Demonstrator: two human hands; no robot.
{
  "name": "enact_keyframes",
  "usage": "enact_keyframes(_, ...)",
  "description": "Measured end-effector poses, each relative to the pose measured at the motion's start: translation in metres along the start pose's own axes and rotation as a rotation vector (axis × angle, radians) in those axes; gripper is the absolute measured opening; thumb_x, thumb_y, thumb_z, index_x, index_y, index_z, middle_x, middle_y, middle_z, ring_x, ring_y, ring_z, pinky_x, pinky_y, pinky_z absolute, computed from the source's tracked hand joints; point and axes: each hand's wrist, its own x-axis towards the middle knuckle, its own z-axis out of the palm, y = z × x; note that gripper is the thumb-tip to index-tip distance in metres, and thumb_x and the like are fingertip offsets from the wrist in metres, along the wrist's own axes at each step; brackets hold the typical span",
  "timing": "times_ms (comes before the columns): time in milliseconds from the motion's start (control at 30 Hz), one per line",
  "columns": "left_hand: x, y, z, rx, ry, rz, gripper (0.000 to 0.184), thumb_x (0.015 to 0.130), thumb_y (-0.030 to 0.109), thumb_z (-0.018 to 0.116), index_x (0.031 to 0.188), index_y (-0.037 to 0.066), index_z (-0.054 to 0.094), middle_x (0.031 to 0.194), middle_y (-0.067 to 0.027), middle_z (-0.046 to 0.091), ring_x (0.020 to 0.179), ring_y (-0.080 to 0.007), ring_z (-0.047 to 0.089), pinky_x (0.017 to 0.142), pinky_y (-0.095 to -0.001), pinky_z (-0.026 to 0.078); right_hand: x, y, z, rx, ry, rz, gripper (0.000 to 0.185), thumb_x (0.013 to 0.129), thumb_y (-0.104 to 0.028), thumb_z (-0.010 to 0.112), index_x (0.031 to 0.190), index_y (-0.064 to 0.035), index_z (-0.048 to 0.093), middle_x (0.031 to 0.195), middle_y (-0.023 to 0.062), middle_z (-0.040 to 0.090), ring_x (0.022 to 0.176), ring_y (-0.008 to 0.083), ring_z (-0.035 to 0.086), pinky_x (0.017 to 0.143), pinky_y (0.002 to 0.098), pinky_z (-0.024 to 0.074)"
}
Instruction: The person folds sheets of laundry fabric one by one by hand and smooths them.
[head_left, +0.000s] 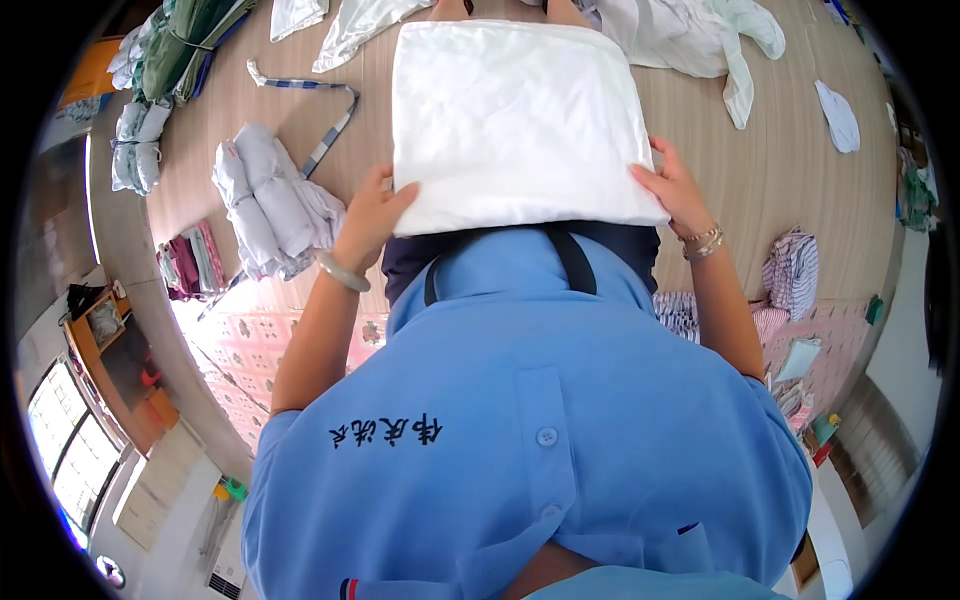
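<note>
A white folded cloth [520, 125], roughly square and lightly creased, is spread in front of my waist and over my legs. My left hand [378, 212] grips its near left edge, with the thumb on top and some fingers hidden. At the near right corner, my right hand [678, 192] pinches the cloth between thumb and fingers. The near edge hangs slightly lower on the right and covers part of my dark trousers. Left of the cloth lie rolled pale grey-white garments [270, 200] and a striped blue-and-white strip [330, 140].
White cloths [690, 40] lie on the wood-patterned floor [800, 190] ahead. Tied green bundles [185, 50] are at far left, with folded coloured cloths [193, 260] nearer. A striped bundle [792, 265] rests at right on a pink patterned sheet [840, 335].
</note>
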Motion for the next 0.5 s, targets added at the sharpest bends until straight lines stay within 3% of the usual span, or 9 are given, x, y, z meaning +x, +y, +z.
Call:
enact_keyframes(100, -0.019, -0.005, -0.017, 0.012, -0.045, -0.083, 0.054, 0.087, 0.012, 0.054, 0.13, -0.002, 0.023, 0.091, -0.0067, 0.059, 0.072, -0.01, 0.057, 0.058, -0.0231, 0.049, -0.019, 0.026, -0.024, -0.149, -0.004, 0.018, 0.059, 0.081, -0.016, 0.062, 0.129, -0.0004, 0.031, 0.101, 0.0123, 0.058, 0.084, 0.0173, 0.058, 0.073, 0.0291, 0.0463)
enact_keyframes(133, -0.023, -0.01, -0.027, -0.097, -0.033, -0.158, 0.064, 0.085, 0.008, 0.055, 0.135, 0.002, 0.016, 0.11, -0.0111, 0.054, 0.093, -0.015, 0.056, 0.073, -0.0263, 0.049, -0.021, 0.035, -0.032, -0.304, 0.062, 0.002, 0.058, 0.081, -0.015, 0.062, 0.129, -0.0027, 0.032, 0.105, 0.0134, 0.057, 0.091, 0.0209, 0.058, 0.079, 0.0318, 0.0454)
enact_keyframes(167, -0.018, -0.024, -0.039, -0.098, -0.034, -0.148, 0.064, 0.085, 0.008, 0.055, 0.135, 0.002, 0.016, 0.11, -0.0111, 0.054, 0.093, -0.015, 0.056, 0.073, -0.0263, 0.049, -0.023, 0.034, -0.031, -0.307, 0.065, -0.007, 0.058, 0.081, -0.015, 0.062, 0.129, -0.0027, 0.032, 0.105, 0.0134, 0.057, 0.091, 0.0209, 0.058, 0.079, 0.0318, 0.0454)
enact_keyframes(233, -0.001, -0.055, -0.061, 0.447, 0.195, 0.39, 0.069, 0.083, 0.007, 0.057, 0.138, 0.006, 0.014, 0.128, -0.015, 0.039, 0.115, -0.0216, 0.044, 0.092, -0.0339, 0.041, -0.031, 0.035, -0.023, -1.051, 0.397, -0.78, 0.054, 0.08, -0.012, 0.06, 0.129, -0.0089, 0.036, 0.115, 0.013, 0.053, 0.109, 0.0271, 0.049, 0.095, 0.037, 0.0362)
enact_keyframes(267, 0.011, -0.056, -0.066, 0.828, 0.224, 0.68, 0.073, 0.08, 0.007, 0.059, 0.138, 0.009, 0.015, 0.137, -0.0195, 0.025, 0.125, -0.0285, 0.032, 0.102, -0.0402, 0.029, -0.029, 0.031, -0.019, -1.049, 0.398, -0.78, 0.054, 0.08, -0.012, 0.06, 0.129, -0.0089, 0.036, 0.115, 0.013, 0.053, 0.109, 0.0271, 0.049, 0.095, 0.037, 0.0362)
enact_keyframes(333, 0.025, -0.041, -0.049, 0.938, 0.209, 0.828, 0.067, 0.078, 0.007, 0.06, 0.135, 0.011, 0.025, 0.138, -0.0178, 0.026, 0.126, -0.0306, 0.031, 0.104, -0.0447, 0.024, -0.016, 0.013, -0.012, -1.34, 0.335, -1.047, 0.05, 0.078, -0.013, 0.06, 0.126, -0.0121, 0.043, 0.124, 0.0114, 0.047, 0.121, 0.0268, 0.038, 0.103, 0.0399, 0.0258)
enact_keyframes(400, 0.035, -0.009, -0.033, 1.042, 0.196, 0.982, 0.063, 0.075, 0.008, 0.061, 0.132, 0.014, 0.035, 0.139, -0.0161, 0.028, 0.127, -0.0326, 0.03, 0.106, -0.0492, 0.02, 0.002, -0.005, -0.007, -1.448, 0.225, -1.16, 0.047, 0.077, -0.013, 0.061, 0.122, -0.0114, 0.047, 0.124, 0.0103, 0.048, 0.12, 0.0262, 0.04, 0.103, 0.0407, 0.0262)
enact_keyframes(467, 0.038, 0.027, -0.025, 1.683, -0.232, 1.109, 0.055, 0.073, 0.007, 0.065, 0.125, 0.005, 0.045, 0.134, -0.0123, 0.04, 0.125, -0.0329, 0.034, 0.108, -0.0447, 0.016, 0.013, -0.01, -0.008, -1.551, 0.099, -1.26, 0.044, 0.076, -0.013, 0.061, 0.119, -0.0108, 0.051, 0.123, 0.0092, 0.05, 0.119, 0.0256, 0.042, 0.103, 0.0414, 0.0267)
enact_keyframes(500, 0.038, 0.029, -0.027, 1.683, -0.233, 1.112, 0.055, 0.073, 0.007, 0.065, 0.125, 0.005, 0.045, 0.134, -0.0123, 0.04, 0.125, -0.0329, 0.034, 0.108, -0.0447, 0.016, 0.017, -0.009, -0.01, -1.387, -0.072, -1.223, 0.041, 0.076, -0.013, 0.061, 0.116, -0.0097, 0.053, 0.12, 0.0099, 0.052, 0.116, 0.0255, 0.045, 0.101, 0.0404, 0.0297)
